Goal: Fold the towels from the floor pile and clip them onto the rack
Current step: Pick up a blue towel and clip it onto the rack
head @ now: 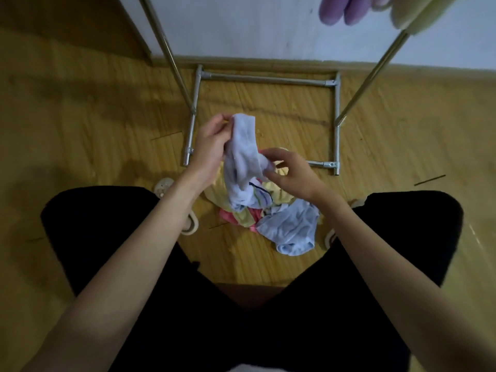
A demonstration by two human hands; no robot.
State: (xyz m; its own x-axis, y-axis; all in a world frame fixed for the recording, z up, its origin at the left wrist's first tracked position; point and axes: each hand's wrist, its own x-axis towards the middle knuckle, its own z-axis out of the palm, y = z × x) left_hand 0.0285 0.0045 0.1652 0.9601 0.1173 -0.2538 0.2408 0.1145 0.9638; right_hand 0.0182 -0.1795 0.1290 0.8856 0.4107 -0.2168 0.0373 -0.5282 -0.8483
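Observation:
A pale blue-white towel [243,157] with coloured stripes near its lower end hangs bunched between my hands, above the floor pile. My left hand [210,142] pinches its top edge. My right hand [291,173] pinches a fold lower down on its right side. Below lies the pile [268,210] of towels: yellow, pink and a crumpled light blue one [290,229]. The metal rack [268,80] stands ahead, its base frame on the floor and two slanted poles rising left and right. A purple towel [343,9] and a pale yellow one [418,12] hang at the top right.
The wooden floor [94,116] spreads around, meeting a white wall [255,25] with a skirting board behind the rack. My knees in black trousers frame the pile. Light slippers [163,186] show beside my legs. A dark door frame stands at the upper left.

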